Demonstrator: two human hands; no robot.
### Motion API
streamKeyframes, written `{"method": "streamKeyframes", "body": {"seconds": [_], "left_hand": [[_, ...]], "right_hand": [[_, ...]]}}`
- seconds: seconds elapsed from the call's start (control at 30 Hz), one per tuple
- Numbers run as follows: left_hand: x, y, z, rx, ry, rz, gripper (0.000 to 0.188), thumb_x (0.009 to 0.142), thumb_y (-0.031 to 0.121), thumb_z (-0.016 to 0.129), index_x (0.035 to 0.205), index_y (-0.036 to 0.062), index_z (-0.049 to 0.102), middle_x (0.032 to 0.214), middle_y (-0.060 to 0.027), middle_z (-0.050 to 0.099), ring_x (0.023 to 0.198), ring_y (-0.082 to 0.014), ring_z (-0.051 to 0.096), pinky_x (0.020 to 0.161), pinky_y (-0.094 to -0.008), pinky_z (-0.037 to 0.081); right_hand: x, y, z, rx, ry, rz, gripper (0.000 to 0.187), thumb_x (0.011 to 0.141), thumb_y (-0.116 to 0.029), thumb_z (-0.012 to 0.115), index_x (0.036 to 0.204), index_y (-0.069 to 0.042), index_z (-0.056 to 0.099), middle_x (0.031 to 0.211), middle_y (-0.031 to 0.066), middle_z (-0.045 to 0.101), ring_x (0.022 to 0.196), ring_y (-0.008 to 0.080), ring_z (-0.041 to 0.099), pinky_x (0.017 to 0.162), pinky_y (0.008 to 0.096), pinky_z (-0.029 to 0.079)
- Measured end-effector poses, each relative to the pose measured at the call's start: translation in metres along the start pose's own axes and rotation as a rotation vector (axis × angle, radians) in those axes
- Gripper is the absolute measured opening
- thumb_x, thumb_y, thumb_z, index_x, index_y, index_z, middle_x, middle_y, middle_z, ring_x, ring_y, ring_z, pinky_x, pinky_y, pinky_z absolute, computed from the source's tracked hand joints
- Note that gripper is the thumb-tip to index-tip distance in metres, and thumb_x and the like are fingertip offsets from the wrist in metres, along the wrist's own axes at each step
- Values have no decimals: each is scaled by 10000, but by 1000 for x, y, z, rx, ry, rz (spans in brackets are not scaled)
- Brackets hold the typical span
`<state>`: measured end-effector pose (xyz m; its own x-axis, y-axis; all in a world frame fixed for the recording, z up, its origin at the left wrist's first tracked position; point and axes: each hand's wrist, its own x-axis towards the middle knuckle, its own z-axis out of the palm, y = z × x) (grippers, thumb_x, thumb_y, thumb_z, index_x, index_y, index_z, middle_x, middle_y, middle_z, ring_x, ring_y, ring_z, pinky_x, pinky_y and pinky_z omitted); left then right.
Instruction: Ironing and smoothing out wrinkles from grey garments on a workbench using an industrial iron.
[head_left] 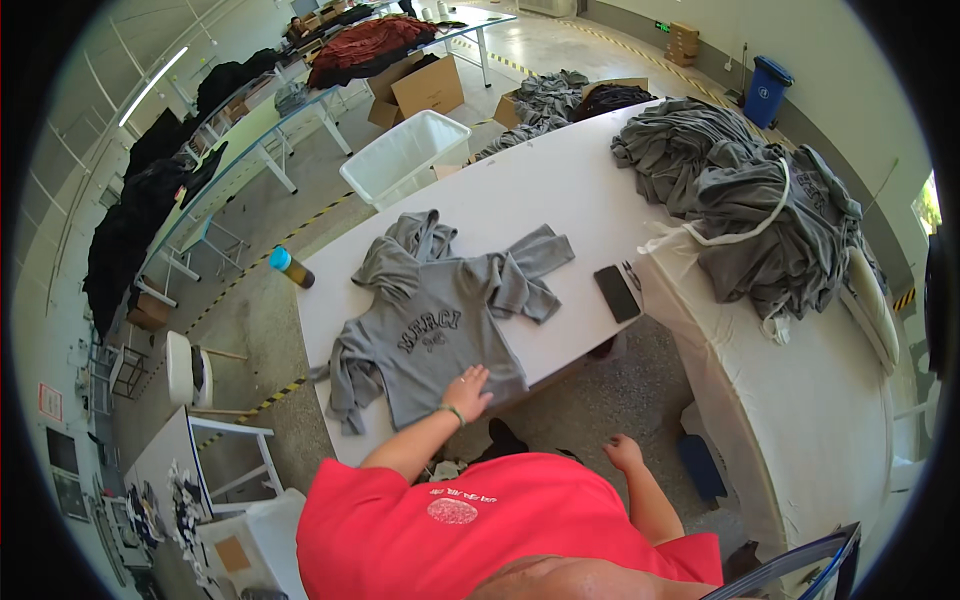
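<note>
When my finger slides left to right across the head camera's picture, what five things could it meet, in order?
White chair → bottle with a blue cap → gray hoodie → dark phone → blue bin up by the wall.
</note>
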<state>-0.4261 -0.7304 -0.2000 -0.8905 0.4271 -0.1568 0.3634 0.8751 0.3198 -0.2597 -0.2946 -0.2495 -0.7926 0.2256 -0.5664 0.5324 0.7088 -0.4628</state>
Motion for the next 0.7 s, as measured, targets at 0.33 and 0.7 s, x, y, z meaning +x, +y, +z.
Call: {"method": "streamKeyframes", "body": {"seconds": [0.33, 0.7], "left_hand": [[8, 196, 66, -339, -23, -25, 515, 925, 295, 724, 1354, 41, 594, 1314, -162, 618, 1211, -323, 614, 1040, -435, 501], [231, 540, -8, -679, 82, 514, 331, 954, 206, 707, 1242, 50, 663, 1073, -122, 715, 981, -249, 708, 906, -382, 553]], "right_hand": [[-245, 394, 98, 984, 568, 731, 244, 919, -183, 651, 978, 55, 650, 734, 157, 668, 552, 290, 665, 419, 435, 499], [-376, 399, 326, 974, 293, 920, 244, 906, -200, 647, 933, 10, 768, 834, 138, 748, 776, 276, 727, 686, 446, 574]]}}
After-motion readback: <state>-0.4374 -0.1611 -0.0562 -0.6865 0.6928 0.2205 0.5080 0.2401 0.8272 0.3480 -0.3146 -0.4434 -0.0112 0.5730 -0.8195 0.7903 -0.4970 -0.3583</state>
